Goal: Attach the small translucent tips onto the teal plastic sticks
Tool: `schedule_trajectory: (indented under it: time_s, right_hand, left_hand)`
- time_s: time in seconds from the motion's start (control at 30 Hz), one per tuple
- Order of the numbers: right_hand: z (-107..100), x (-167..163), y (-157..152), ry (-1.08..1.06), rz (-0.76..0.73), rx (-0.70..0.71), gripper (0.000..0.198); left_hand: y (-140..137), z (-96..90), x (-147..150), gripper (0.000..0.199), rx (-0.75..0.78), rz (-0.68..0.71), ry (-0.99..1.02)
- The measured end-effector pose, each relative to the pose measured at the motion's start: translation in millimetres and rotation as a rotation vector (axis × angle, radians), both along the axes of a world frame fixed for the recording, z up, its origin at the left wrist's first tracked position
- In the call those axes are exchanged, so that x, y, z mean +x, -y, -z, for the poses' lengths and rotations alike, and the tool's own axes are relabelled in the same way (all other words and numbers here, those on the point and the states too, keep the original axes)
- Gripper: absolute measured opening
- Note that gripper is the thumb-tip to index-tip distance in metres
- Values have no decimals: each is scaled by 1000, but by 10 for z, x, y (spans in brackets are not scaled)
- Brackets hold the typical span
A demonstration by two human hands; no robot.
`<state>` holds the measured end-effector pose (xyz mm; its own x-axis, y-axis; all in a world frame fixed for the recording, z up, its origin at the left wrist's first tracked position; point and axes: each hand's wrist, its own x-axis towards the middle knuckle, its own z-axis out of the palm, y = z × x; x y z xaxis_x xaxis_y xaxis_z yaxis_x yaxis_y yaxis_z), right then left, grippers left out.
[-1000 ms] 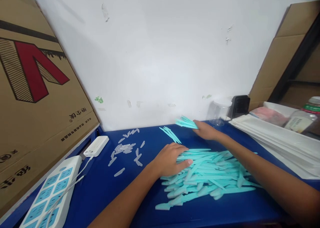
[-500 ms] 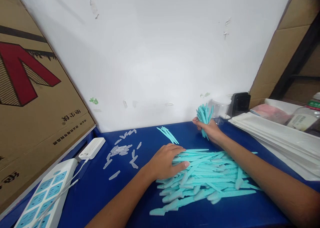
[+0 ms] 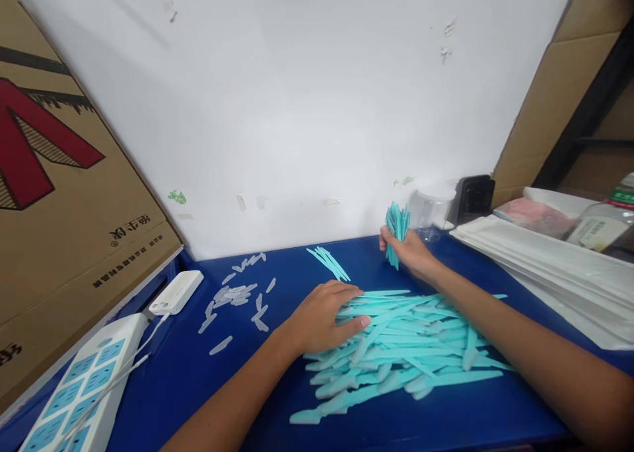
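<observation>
A wide pile of turquoise eyebrow razors lies on the blue table. My left hand rests at the pile's left end, its thumb apart from its fingers, touching the razors without gripping them. My right hand is closed round an upright bundle of eyebrow razors, held above the table behind the pile. Between the hands, further back, a few loose turquoise razors lie side by side. Small translucent blade caps are scattered left of my left hand.
A white power strip and a white charger with a cable lie on the left, beside a large cardboard box. A clear plastic cup stands behind my right hand. White bags are stacked on the right.
My right hand has turned the bundle straighter, and its razors sit closer together. My left hand stays at the pile. The whole view has shifted slightly.
</observation>
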<state>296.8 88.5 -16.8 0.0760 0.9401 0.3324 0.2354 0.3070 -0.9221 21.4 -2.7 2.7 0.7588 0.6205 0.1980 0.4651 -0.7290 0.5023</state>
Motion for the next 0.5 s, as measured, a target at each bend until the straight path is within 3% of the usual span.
schedule_trajectory:
  time_s: [0.17,0.3,0.43,0.5]
  right_hand:
    - [55,10,17,50,-54,-84,60]
    - [-46,-24,80,37,-79,-101,60]
    - [-159,-7,115,14,-75,-73,59]
    - [-176,28,108,16,-64,-64,58]
  left_hand:
    - [0,31,-11,60,-11,-5,-16]
    - [-34,17,-14,60,24,-27,27]
    - [143,-311,64,42,75,-56,292]
    - [382,-578,113,31,-24,-60,476]
